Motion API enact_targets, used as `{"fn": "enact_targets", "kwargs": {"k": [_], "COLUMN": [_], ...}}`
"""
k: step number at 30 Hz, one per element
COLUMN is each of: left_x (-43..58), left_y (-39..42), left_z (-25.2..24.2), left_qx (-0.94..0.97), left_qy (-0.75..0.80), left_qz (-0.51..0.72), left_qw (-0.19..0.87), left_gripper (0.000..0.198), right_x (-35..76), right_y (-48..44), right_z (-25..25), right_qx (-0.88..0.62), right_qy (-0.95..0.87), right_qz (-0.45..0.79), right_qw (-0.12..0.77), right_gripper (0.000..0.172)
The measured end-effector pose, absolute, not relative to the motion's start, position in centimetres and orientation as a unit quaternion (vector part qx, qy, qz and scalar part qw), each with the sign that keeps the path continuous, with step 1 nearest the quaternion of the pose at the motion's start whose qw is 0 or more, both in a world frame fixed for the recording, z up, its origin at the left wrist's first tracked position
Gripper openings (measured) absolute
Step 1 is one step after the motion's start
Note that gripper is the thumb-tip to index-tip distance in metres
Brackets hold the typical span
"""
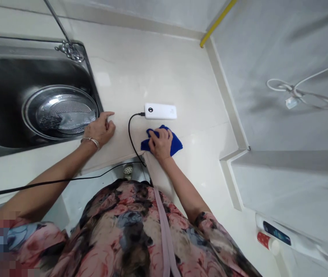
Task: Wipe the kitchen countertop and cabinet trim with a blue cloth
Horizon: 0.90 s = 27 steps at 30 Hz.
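In the centre of the head view, the right hand [159,145] is pressing curled fingers into the blue cloth [176,144] just below the power bank [160,111]. A wide swipe would likely be snagging its cable [129,134]. The left hand [100,130], loosely curled with the index finger out, is resting beside the sink [93,82].

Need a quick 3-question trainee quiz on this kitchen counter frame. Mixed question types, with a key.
1. True or false: the right hand rests on the blue cloth.
2. What lies on the counter just beyond the cloth? A) a mug B) a white power bank with a black cable C) a knife
3. Fill in: the left hand rests on the counter right beside the ____.

Key: 1 true; 2 B; 3 sink.
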<state>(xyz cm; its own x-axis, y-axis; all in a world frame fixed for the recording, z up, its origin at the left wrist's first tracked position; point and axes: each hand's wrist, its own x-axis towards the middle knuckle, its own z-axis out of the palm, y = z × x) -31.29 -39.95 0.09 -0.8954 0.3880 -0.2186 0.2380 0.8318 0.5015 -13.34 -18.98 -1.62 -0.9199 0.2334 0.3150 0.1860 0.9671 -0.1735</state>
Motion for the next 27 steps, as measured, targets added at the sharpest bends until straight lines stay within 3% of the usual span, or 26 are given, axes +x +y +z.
{"fn": "enact_targets", "kwargs": {"k": [5, 13, 18, 22, 27], "left_x": [-31.4, -31.4, -31.4, -31.5, -31.4], "left_y": [-40.1, -39.9, -39.9, -40.1, -40.0], "left_z": [0.1, 0.2, 0.2, -0.2, -0.1], "left_qx": [0.166, 0.163, 0.159, 0.165, 0.166], "left_qy": [0.939, 0.939, 0.940, 0.940, 0.941], "left_qz": [0.254, 0.247, 0.246, 0.251, 0.246], "left_qw": [0.165, 0.174, 0.175, 0.164, 0.163], "left_gripper": [0.052, 0.052, 0.053, 0.053, 0.053], "right_x": [-11.7, -12.4, -9.2, -5.2, -4.3], "right_y": [-17.2, -13.1, -18.3, -17.3, -8.5], "right_z": [-1.3, -1.9, -1.6, -1.4, -1.6], "right_qx": [-0.030, -0.236, -0.133, -0.064, -0.224], "right_qy": [-0.983, -0.949, -0.973, -0.983, -0.955], "right_qz": [0.111, 0.051, 0.071, 0.091, 0.029], "right_qw": [0.142, 0.202, 0.176, 0.145, 0.189], "right_gripper": [0.027, 0.030, 0.032, 0.031, 0.034]}}
